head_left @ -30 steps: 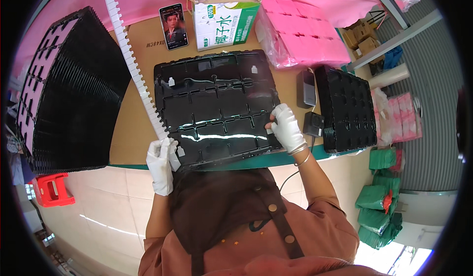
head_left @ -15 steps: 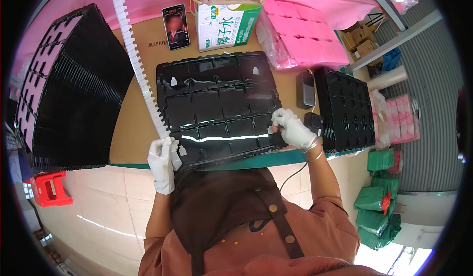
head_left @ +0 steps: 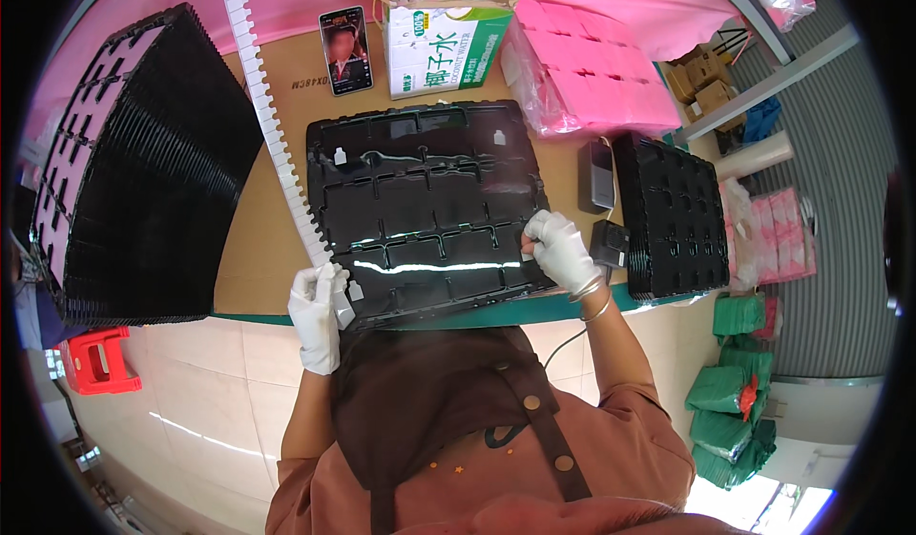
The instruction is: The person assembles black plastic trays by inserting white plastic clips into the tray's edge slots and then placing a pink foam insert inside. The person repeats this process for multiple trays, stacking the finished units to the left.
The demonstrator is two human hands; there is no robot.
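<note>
Apparently the step in hand is setting a small white tab (head_left: 527, 257) by the near right corner of the black tray (head_left: 429, 201), and the next move calls for a light, flat press; over it the right hand (head_left: 561, 251) bends its fingers, though whether they grip it I cannot tell, while the left hand (head_left: 315, 317) clasps white pieces (head_left: 342, 308) beside the near left corner, the tray lying between both hands on the desk (head_left: 250, 268)

Right fingers (head_left: 551, 226) back leftward over tray (head_left: 367, 206)

White strip (head_left: 262, 105) partly past top edge
</note>
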